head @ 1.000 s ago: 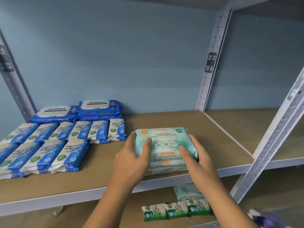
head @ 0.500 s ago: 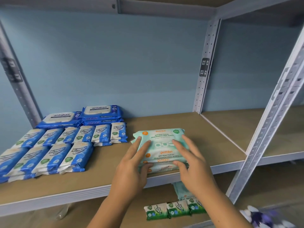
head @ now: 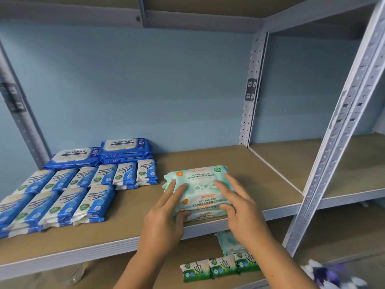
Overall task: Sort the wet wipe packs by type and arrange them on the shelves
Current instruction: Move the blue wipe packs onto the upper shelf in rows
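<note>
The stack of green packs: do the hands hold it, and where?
Not gripped: left hand and right hand rest straight fingers on top of the stack of green packs, thumbs against its front.

Left hand (head: 164, 224), right hand (head: 243, 217) bare; forearms (head: 291, 265) uncovered to frame edge.

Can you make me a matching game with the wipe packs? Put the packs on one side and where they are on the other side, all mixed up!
Packs:
1. mint-green guardian packs
2. dark blue antabax packs
3. small blue-and-white packs
4. small green packs

Places:
A. on the lower shelf
B. at the back left of the upper shelf
C. stacked under the left hand and right hand
D. in rows at the front left of the upper shelf

Pairs: 1-C, 2-B, 3-D, 4-A
</note>
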Demonstrator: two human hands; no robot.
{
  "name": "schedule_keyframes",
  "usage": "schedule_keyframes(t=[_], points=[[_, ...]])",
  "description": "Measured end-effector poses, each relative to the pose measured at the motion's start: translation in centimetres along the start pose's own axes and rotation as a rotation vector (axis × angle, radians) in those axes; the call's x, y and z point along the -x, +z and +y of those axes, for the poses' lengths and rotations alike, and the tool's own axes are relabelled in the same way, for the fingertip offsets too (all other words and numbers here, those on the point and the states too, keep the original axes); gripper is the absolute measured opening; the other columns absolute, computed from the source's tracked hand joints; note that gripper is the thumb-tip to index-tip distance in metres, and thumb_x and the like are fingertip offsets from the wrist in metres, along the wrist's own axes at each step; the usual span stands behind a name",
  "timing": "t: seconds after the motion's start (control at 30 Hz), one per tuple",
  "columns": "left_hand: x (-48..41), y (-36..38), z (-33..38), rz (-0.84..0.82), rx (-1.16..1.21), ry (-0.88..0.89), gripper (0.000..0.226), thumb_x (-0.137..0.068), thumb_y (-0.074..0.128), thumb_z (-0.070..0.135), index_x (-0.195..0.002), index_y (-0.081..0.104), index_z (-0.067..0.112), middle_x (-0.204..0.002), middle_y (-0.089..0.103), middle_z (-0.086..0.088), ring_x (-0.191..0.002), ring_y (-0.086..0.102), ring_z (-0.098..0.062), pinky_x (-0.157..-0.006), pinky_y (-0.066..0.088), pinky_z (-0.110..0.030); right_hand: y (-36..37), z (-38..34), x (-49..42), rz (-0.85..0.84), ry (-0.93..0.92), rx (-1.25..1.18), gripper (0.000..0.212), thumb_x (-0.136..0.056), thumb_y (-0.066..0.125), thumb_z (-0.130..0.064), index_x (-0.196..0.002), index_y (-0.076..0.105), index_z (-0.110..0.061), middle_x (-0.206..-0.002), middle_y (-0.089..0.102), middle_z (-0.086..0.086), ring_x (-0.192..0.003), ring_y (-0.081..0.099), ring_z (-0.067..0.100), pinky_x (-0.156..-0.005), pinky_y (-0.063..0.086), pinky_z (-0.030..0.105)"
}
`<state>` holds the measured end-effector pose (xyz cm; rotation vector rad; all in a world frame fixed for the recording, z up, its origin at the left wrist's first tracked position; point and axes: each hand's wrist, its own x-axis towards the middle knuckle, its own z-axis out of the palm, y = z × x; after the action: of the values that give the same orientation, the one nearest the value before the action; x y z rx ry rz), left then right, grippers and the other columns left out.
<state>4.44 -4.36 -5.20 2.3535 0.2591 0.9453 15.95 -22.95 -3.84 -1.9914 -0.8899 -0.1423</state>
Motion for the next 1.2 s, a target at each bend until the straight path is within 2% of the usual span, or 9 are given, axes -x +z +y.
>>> schedule_keyframes(t=[0.1, 0.17, 0.23, 0.3, 0.4, 0.53, 0.7, 0.93, 1.2], points=[[-0.3, 0.0, -0.3, 0.017, -0.013, 0.013, 0.080, -0.081, 0.078, 0.013, -0.141, 0.046, 0.054, -0.156, 0.036, 0.021, -0.132, 0.048, -0.005, -0.094, 0.049, -0.025, -0.1, 0.3, -0.2, -0.005, -0.019, 0.019, 0.067, -0.096, 0.054, 0.011, -0.142, 0.054, -0.037, -0.158, 0.026, -0.026, -0.116, 0.031, -0.037, -0.090, 0.039, -0.003], [-0.4, -0.1, -0.3, 0.030, -0.037, 0.015, 0.077, -0.080, 0.079, 0.014, -0.141, 0.049, 0.051, -0.156, 0.039, 0.017, -0.131, 0.052, -0.010, -0.094, 0.051, -0.029, -0.1, 0.5, -0.3, 0.003, -0.042, 0.054, 0.068, -0.096, 0.056, 0.007, -0.143, 0.051, -0.042, -0.158, 0.021, -0.032, -0.126, 0.032, -0.028, -0.098, 0.045, 0.007], [-0.3, 0.0, -0.1, 0.050, -0.106, 0.039, 0.076, -0.077, 0.080, 0.015, -0.143, 0.051, 0.040, -0.156, 0.041, 0.007, -0.130, 0.053, -0.021, -0.096, 0.053, -0.040, 0.1, 0.4, -0.2, 0.023, -0.066, 0.135, 0.068, -0.095, 0.061, -0.002, -0.146, 0.047, -0.045, -0.160, 0.014, -0.032, -0.139, 0.030, -0.008, -0.104, 0.049, 0.024], [-0.1, 0.3, 0.3, 0.058, -0.192, 0.094, 0.081, -0.074, 0.080, 0.013, -0.146, 0.048, 0.030, -0.159, 0.035, -0.003, -0.136, 0.044, -0.029, -0.103, 0.048, -0.049, 0.3, 0.2, 0.1, 0.053, -0.101, 0.315, 0.075, -0.090, 0.068, -0.011, -0.150, 0.039, -0.045, -0.165, 0.004, -0.022, -0.148, 0.020, 0.016, -0.114, 0.039, 0.040], [0.7, 1.2, 0.8, -0.030, -0.257, 0.178, 0.098, -0.071, 0.085, 0.019, -0.154, 0.035, 0.036, -0.165, 0.017, -0.007, -0.148, 0.024, -0.038, -0.114, 0.037, -0.052, 0.9, 0.1, 0.8, 0.008, -0.153, 0.502, 0.093, -0.085, 0.072, -0.021, -0.156, 0.019, -0.048, -0.168, -0.009, -0.010, -0.150, 0.013, 0.033, -0.113, 0.031, 0.056], [0.6, 2.2, 0.2, -0.112, -0.220, 0.112, 0.113, -0.074, 0.085, 0.022, -0.153, 0.012, 0.057, -0.166, -0.001, 0.009, -0.146, 0.031, -0.025, -0.092, 0.055, -0.036, 1.5, 1.0, 0.8, -0.011, -0.107, 0.470, 0.100, -0.089, 0.071, -0.024, -0.155, 0.002, -0.054, -0.166, -0.014, -0.016, -0.127, 0.052, 0.028, -0.093, 0.055, 0.043], [-0.4, 2.2, -0.2, -0.142, -0.122, 0.060, 0.108, -0.076, 0.082, 0.018, -0.146, 0.015, 0.068, -0.163, -0.005, 0.023, -0.128, 0.047, -0.008, -0.084, 0.046, -0.017, 2.1, 1.4, -0.8, -0.006, -0.031, 0.453, 0.095, -0.091, 0.069, -0.018, -0.152, 0.006, -0.056, -0.163, -0.013, -0.022, -0.115, 0.057, 0.027, -0.091, 0.055, 0.039], [-4.1, 3.4, -2.2, -0.106, -0.115, 0.055, 0.095, -0.080, 0.078, 0.012, -0.139, 0.031, 0.070, -0.160, 0.019, 0.019, -0.131, 0.047, -0.010, -0.098, 0.040, -0.017, 3.0, 3.8, -3.9, 0.006, -0.035, 0.405, 0.095, -0.088, 0.071, -0.010, -0.152, 0.016, -0.054, -0.164, -0.003, -0.023, -0.110, 0.061, 0.028, -0.092, 0.057, 0.041], [-11.5, 7.0, -5.4, -0.101, -0.094, -0.036, 0.088, -0.078, 0.080, 0.014, -0.138, 0.042, 0.064, -0.157, 0.026, 0.019, -0.130, 0.050, -0.016, -0.105, 0.048, -0.037, 4.6, 8.0, -12.1, 0.013, -0.029, 0.431, 0.089, -0.088, 0.071, -0.013, -0.151, 0.024, -0.055, -0.165, 0.003, -0.019, -0.119, 0.059, 0.033, -0.100, 0.051, 0.040]])
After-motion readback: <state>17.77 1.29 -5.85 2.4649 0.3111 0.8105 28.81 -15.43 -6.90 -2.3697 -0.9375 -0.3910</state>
